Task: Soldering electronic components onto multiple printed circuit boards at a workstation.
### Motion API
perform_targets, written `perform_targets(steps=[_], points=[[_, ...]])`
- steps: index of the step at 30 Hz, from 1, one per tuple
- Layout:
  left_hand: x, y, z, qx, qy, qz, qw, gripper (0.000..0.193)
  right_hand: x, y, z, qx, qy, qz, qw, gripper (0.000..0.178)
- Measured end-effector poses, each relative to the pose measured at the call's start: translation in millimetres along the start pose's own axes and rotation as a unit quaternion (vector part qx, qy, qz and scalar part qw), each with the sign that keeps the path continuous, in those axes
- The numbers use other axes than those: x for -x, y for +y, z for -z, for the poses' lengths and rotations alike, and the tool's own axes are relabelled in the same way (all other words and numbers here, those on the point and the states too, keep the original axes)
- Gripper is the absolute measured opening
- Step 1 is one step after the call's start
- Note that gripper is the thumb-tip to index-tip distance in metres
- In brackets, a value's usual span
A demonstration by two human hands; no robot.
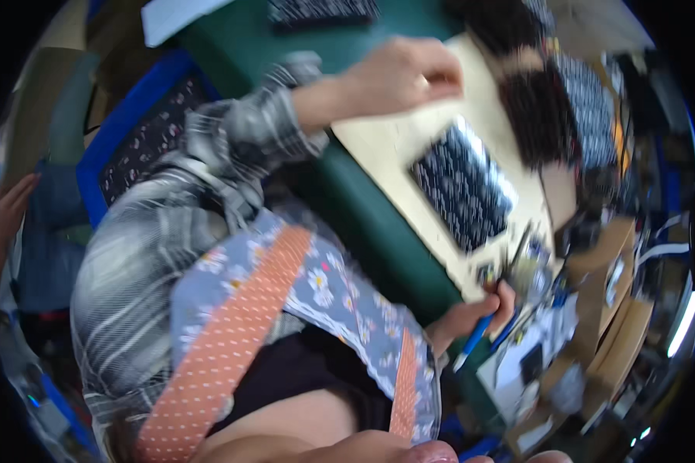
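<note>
My left hand [405,76] is raised over the far part of a cream board [374,147]. Its fingers are curled together and blurred; whatever they may hold cannot be made out. Below and to the right of it, a shiny black rectangular panel with small white marks [463,185] lies flat on the board, touched by neither hand. At the board's near right corner, my right hand [479,315] is closed around a slim blue pen-like tool [475,339] with a pale lower end. A thin dark tip shows above that hand, blurred.
Stacks of dark panels [539,116] stand at the far right. Another dark panel [324,11] lies on the green tabletop [232,46]. A blue-rimmed tray [93,166] sits at left, near another person's hand [11,202]. Cardboard boxes [622,339] and small clutter are at right.
</note>
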State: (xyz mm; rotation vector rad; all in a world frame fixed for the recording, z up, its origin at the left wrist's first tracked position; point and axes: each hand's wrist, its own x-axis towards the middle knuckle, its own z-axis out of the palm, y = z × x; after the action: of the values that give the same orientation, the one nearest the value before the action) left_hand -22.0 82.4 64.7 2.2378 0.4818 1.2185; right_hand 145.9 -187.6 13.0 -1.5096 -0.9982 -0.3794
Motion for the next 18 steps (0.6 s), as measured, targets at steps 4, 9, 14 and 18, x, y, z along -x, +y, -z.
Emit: perform_targets(steps=[4, 9, 14, 18], points=[[29, -6, -16, -0.073, -0.066, -0.020, 0.995, 0.010, 9, 8, 29, 0.016, -0.075, -0.019, 0.997, 0.037], [53, 2, -25, -0.065, -0.160, 0.054, 0.983, 0.008, 20, 7, 62, 0.098, 0.035, -0.088, 0.991, 0.034], [68, 4, -23, -0.085, -0.138, 0.001, 0.987, 0.007, 8, 22, 86, 0.207, 0.197, -0.119, 0.951, 0.023], [71, 3, -27, -0.112, -0.136, 0.004, 0.984, 0.007, 10, 30, 84, 0.230, 0.085, -0.183, 0.952, 0.019]])
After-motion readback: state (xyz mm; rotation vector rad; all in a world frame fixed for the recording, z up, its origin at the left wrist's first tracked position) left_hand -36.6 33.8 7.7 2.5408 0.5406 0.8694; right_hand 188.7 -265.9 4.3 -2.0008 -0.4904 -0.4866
